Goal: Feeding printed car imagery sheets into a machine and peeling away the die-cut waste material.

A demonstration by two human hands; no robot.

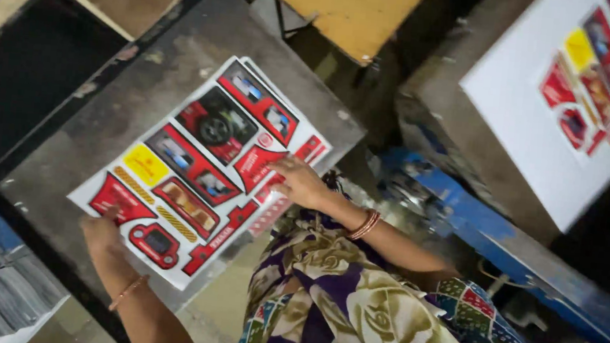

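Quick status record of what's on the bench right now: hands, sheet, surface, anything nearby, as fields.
left hand: grips the near corner of the printed sticker sheet, thumb on top
right hand: rests flat on the sheet's right edge
sheet: white, red vehicle graphics and a yellow patch, lying on top of a stack
surface: grey worn table
nearby: second printed sheet on a white board at upper right; blue metal frame beside it

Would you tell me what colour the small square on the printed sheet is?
Yellow square, clearest in the head view.
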